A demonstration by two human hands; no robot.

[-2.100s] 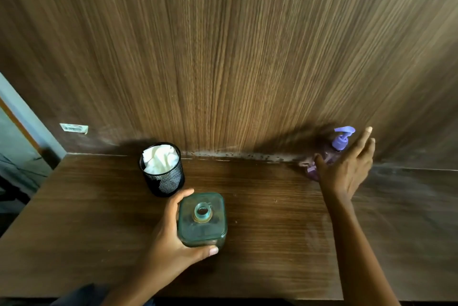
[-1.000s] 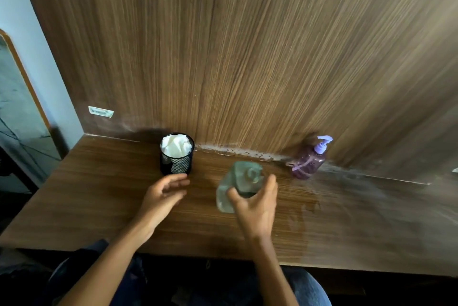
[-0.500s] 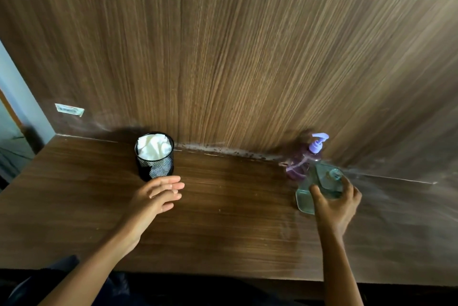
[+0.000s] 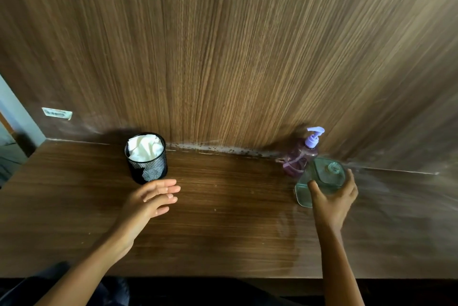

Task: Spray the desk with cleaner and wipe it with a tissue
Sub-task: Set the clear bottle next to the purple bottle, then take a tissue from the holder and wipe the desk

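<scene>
Hands first: our R hand [image 4: 330, 202] grips the green square bottle [image 4: 319, 176], thumb and fingers [image 4: 352, 185] curled round it, well right of the mesh cup [image 4: 148, 169]. L hand [image 4: 148, 202] hovers just in front of the cup, fingers straight, holding nothing. Purple pump bottle [image 4: 301, 157] stands far right of the cup too; tissue [image 4: 146, 148] sits in the cup, on the desk [image 4: 223, 231]. Vs 2 s ago: that bottle was in our L hand, by the cup.

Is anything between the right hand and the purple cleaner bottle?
Yes. The green glass jar, gripped by the right hand itself, is directly in front of the purple bottle, overlapping its lower part in view. Nothing else intervenes.
</scene>
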